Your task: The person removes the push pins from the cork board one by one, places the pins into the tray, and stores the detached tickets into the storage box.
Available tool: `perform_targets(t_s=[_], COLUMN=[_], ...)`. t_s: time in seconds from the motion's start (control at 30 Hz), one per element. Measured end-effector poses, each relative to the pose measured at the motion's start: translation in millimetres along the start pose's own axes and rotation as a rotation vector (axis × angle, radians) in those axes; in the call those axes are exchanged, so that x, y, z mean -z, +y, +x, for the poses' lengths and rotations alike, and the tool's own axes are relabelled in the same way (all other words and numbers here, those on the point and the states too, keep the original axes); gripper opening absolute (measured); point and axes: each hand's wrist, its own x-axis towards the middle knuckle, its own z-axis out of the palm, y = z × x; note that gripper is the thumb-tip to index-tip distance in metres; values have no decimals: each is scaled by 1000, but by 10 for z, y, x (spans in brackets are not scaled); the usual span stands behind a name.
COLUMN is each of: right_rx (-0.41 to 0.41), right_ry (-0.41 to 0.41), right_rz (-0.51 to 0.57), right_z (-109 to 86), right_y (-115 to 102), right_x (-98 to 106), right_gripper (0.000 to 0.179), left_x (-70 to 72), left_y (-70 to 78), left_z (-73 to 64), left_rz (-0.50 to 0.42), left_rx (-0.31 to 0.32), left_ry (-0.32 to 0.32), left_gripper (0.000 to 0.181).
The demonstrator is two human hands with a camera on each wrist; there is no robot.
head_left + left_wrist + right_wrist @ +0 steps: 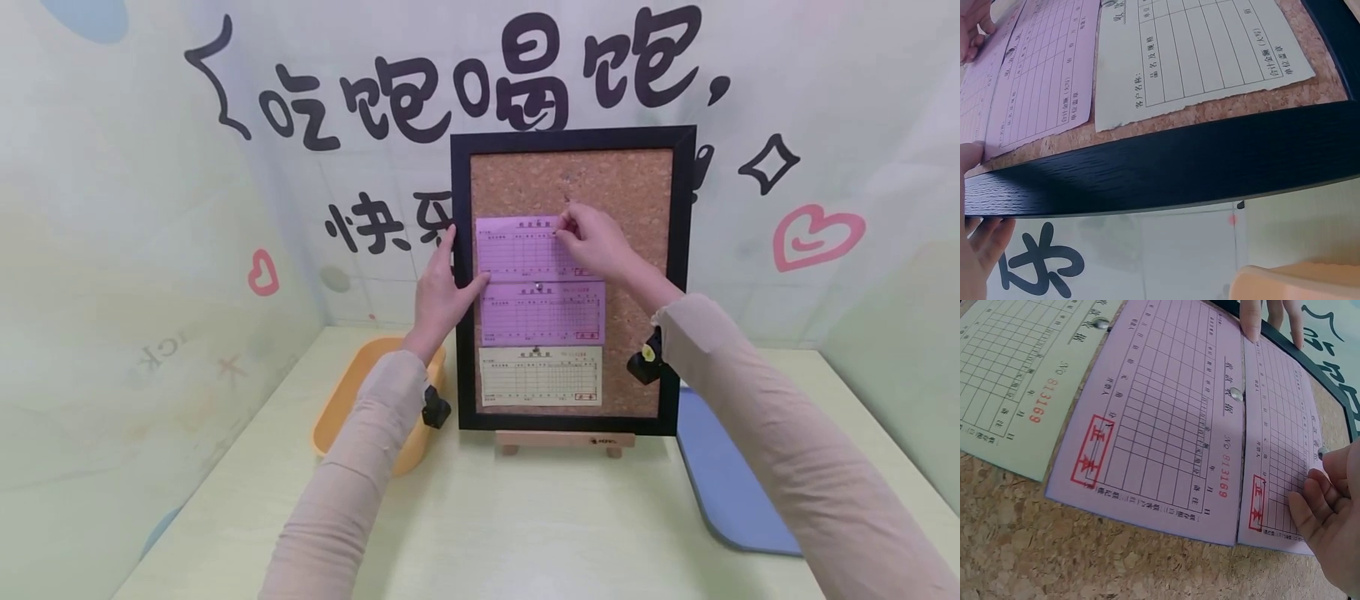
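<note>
A black-framed cork board (637,350) stands upright on a small wooden easel (517,438). Two pink receipt slips (498,312) sit one above the other on its cork, over a pale yellow slip (498,379). My left hand (441,293) grips the board's left edge, thumb in front and fingers behind. At the top pink slip is my right hand (596,237), its bent fingers resting against the paper. In the right wrist view, a silver pushpin (1322,452) shows right beside its fingertips. Other pins (1235,394) fix the lower slips.
To the left, behind my forearm, is an orange-yellow bin (352,387). A blue mat (723,475) lies on the table at the right, partly under my right forearm. Behind the board rises a pale wall (390,275) with black lettering and pink hearts.
</note>
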Motion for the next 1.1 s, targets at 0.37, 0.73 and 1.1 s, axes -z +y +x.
perform_targets(t_s=[0.37,0.73,1.1], right_rx=[12,28,63], right_ry=[-33,-37,-32], right_rz=[3,12,15], right_z=[-91,-128,-139], right_y=[55,74,104], right_x=[-5,-6,-7], right_gripper=[10,9,8], left_x=[70,187,248], left_y=[55,143,326], left_z=[61,255,487], left_rz=[23,57,159], left_rx=[-27,-59,-163], left_ry=[46,103,-30], left_gripper=[66,40,32])
